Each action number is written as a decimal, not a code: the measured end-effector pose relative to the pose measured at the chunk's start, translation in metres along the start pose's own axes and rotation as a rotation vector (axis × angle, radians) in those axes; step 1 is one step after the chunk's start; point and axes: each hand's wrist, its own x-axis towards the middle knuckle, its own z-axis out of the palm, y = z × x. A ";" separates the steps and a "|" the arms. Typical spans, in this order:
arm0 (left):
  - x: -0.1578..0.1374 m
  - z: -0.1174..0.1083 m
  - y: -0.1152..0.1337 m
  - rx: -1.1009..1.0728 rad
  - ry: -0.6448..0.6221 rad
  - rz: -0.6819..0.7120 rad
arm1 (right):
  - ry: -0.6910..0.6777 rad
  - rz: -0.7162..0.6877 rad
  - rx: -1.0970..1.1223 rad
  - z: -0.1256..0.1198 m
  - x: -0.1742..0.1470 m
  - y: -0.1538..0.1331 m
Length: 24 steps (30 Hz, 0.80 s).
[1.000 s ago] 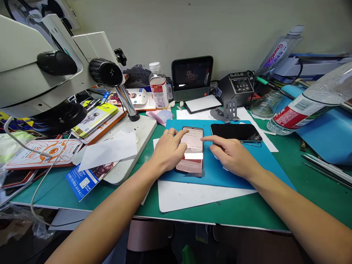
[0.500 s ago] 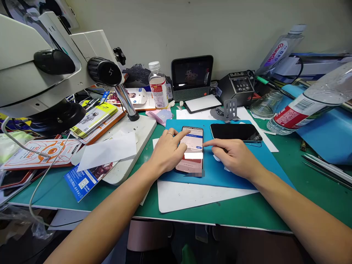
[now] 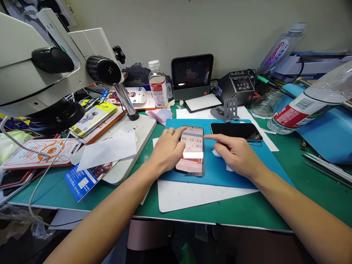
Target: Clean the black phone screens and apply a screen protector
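One left hand (image 3: 167,150), fingers loosely parted over the left side of a lit phone (image 3: 192,149), phone flat on a blue mat (image 3: 213,174), right hand (image 3: 236,154) half-uncurled, index finger extended to its right edge, dark-screened phone (image 3: 236,131) just beyond.

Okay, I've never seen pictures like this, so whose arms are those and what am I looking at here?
There's no robot: these are one person's bare arms, seen by a camera worn on that person's head, looking forward and down. On the green tabletop lies a blue mat. A phone with a lit screen lies on it, showing 00:42:52. The left hand reaches over its left side; the right hand points at its right edge. Neither lifts anything; whether the fingertips press is hard to tell. A dark-screened phone lies farther right. At left stands what looks like a microscope.
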 end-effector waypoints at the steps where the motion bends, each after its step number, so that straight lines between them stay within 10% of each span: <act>1: 0.000 0.000 -0.001 -0.009 0.022 -0.005 | 0.021 0.019 0.031 -0.001 0.000 0.000; 12: 0.001 -0.001 -0.006 -0.018 0.176 -0.033 | 0.222 0.211 0.428 0.001 0.010 0.005; 24: -0.032 -0.003 0.029 0.250 -0.022 -0.069 | 0.431 0.157 0.436 0.001 0.012 0.012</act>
